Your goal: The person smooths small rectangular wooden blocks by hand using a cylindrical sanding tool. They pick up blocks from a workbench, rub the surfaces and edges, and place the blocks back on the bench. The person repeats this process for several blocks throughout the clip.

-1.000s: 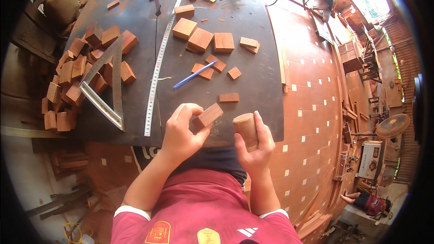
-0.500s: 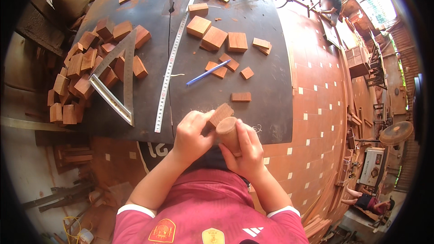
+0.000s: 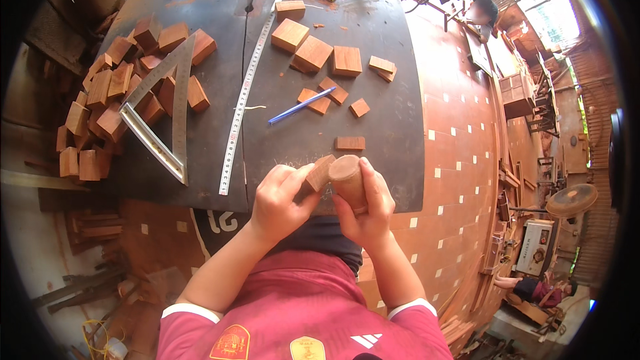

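A wooden block (image 3: 318, 173) is gripped in my left hand (image 3: 283, 201), tilted over the table's near edge. My right hand (image 3: 369, 205) is closed around a short wooden cylinder (image 3: 347, 183), its round end facing up. Cylinder and block are side by side; whether they touch I cannot tell. Just beyond them a small flat wood piece (image 3: 350, 143) lies on the dark table (image 3: 293, 153). Farther off, a blue pen (image 3: 301, 105) rests across two wood pieces.
A metal triangle (image 3: 180, 103) leans over a heap of wooden blocks (image 3: 100, 87) at the left. A white measuring strip (image 3: 248, 93) runs along the table. Several blocks (image 3: 311, 54) stand beyond the pen. Two other people (image 3: 481, 13) are in the workshop at the right.
The cylinder in my right hand has moved up slightly and stands more upright. The block in my left hand is lower and tipped differently. The whole view has shifted a little.
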Demonstrator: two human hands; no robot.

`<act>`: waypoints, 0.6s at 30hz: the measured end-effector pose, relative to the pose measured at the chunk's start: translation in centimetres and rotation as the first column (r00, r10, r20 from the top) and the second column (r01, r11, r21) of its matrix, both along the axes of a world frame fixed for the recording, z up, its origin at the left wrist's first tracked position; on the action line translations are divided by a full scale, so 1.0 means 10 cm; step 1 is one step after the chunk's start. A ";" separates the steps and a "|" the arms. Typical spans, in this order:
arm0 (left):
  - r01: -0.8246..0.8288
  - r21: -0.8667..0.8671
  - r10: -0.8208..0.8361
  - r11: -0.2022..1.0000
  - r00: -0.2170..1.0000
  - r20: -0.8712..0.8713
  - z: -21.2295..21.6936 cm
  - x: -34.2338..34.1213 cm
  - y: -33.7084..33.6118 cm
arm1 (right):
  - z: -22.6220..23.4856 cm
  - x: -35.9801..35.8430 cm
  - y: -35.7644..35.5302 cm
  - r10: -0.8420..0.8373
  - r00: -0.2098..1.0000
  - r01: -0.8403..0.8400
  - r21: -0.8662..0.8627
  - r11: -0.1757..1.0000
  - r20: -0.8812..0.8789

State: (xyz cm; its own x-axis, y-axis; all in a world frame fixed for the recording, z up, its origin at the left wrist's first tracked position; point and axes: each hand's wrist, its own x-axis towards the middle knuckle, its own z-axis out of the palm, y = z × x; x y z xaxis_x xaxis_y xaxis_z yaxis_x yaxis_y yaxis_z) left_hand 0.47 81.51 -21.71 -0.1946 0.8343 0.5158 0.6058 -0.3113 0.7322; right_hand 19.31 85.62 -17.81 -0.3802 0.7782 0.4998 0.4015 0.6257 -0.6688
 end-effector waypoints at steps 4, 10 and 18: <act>0.011 0.017 -0.011 1.000 1.000 0.012 -0.01 0.01 0.02 | -0.05 0.00 -0.30 0.205 0.977 -0.206 0.023 0.978 0.054; -0.009 -0.007 0.009 1.000 0.997 0.071 0.01 0.01 0.01 | 0.02 -0.05 -0.21 0.182 0.983 -0.183 -0.026 0.983 -0.024; -0.017 -0.001 0.017 1.000 0.999 0.032 -0.04 -0.01 0.01 | -0.11 -0.04 -0.26 0.109 0.989 -0.113 -0.035 0.993 -0.098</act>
